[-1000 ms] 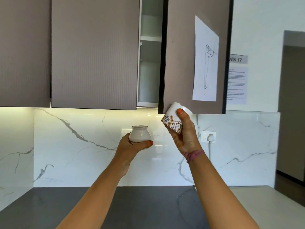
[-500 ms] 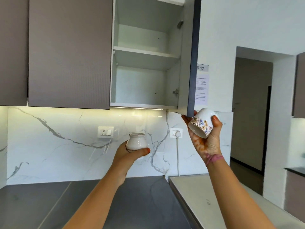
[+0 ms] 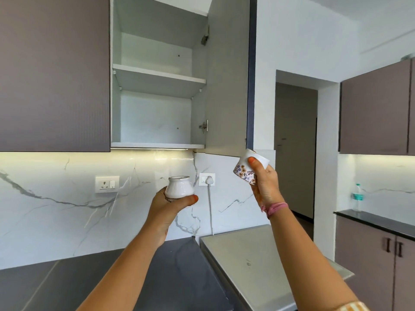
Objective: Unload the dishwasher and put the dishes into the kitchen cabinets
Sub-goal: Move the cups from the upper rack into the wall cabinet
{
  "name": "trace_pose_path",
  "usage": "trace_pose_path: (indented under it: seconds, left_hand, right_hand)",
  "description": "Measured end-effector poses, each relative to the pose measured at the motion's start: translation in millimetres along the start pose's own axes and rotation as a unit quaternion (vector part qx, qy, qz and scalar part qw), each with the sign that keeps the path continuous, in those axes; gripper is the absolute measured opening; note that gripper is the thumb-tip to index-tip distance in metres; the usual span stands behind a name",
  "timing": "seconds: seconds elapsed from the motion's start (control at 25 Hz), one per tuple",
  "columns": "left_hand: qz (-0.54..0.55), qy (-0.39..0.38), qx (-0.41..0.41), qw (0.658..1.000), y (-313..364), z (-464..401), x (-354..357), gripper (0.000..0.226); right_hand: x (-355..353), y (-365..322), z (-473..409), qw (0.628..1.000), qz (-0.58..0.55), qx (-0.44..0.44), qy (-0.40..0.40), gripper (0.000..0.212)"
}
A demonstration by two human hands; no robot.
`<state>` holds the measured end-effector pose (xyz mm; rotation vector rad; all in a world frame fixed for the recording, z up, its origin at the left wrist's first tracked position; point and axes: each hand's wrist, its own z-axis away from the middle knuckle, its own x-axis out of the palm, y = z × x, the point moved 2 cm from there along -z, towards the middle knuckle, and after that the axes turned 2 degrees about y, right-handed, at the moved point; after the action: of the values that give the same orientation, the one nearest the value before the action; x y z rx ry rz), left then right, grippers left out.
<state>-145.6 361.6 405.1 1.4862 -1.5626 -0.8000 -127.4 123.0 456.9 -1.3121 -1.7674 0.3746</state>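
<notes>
My left hand (image 3: 167,209) holds a small white pot-shaped cup (image 3: 179,187) upright, in front of the marble backsplash below the open cabinet. My right hand (image 3: 265,182) grips a white cup with a floral band (image 3: 243,170), tilted, right under the lower corner of the open cabinet door (image 3: 229,86). The cabinet (image 3: 157,81) stands wide open above both hands, with two white shelves that show nothing on them.
Closed brown cabinet doors (image 3: 54,72) run to the left. A dark countertop (image 3: 175,274) and a grey appliance top (image 3: 256,261) lie below. Wall sockets (image 3: 107,184) sit on the backsplash. A water bottle (image 3: 357,197) stands on the right counter by a doorway.
The cabinet door has swung from nearly closed to fully open, pulled by my right hand holding the floral cup. My view shifted right. The left hand stayed about where it was.
</notes>
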Motion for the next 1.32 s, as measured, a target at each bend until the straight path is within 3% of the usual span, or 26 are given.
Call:
trace_pose_path:
  seconds: [0.32, 0.52, 0.68, 1.16, 1.32]
  left_hand:
    - [0.011, -0.007, 0.0, 1.0, -3.0, 1.5, 10.7, 0.047]
    - [0.016, 0.005, -0.005, 1.0, -7.3, -2.2, 11.3, 0.041]
    - [0.022, 0.015, 0.0, 1.0, -7.7, -13.1, 7.1, 0.041]
    - [-0.061, 0.053, 0.061, 0.995, 6.3, -141.4, -72.5, 0.026]
    - [-0.077, 0.089, 0.076, 0.99, 12.6, -195.0, -102.8, 0.051]
  right_hand:
    - [-29.8, -4.9, -4.9, 0.993, 0.048, -0.049, 0.095, 0.048]
    - [-36.3, -0.5, -0.6, 0.989, 0.066, -0.061, 0.119, 0.044]
    - [-16.0, 22.7, -1.5, 0.993, 0.06, -0.046, 0.094, 0.049]
    - [118.1, 121.3, -90.1, 0.996, 0.093, -0.013, 0.002, 0.027]
    - [156.6, 153.2, -123.0, 0.996, 0.091, -0.013, 0.009, 0.033]
